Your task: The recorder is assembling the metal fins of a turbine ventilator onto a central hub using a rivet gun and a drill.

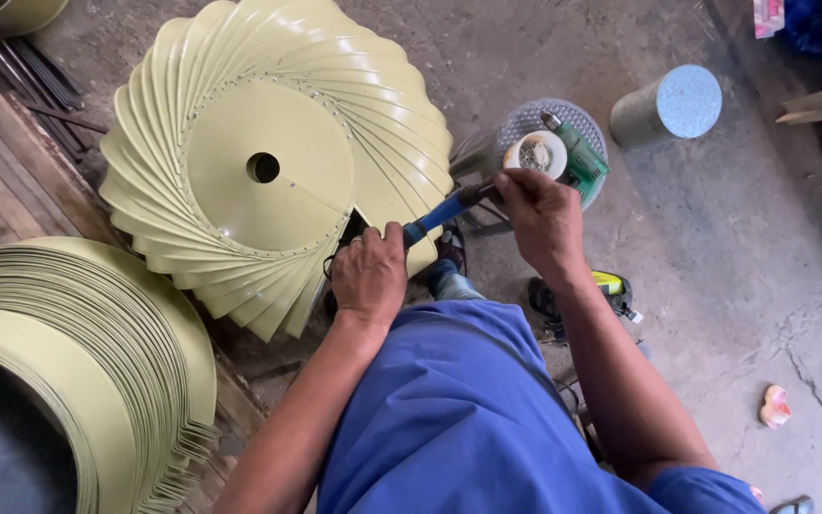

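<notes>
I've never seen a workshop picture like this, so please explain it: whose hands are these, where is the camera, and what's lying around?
There is one picture, taken by a camera worn on a person's head, looking down at their own two bare hands and blue-clad lap. No machine is involved. The left hand and right hand both grip a blue-handled tool, whose tip points at a gap in the edge of a round, pale green vent made of many curved blades, with a hole in its middle. Lower left lies a stack of blades of the same colour. On the concrete floor stand a grey cylinder and a stool carrying a small bowl and a green tool.
</notes>
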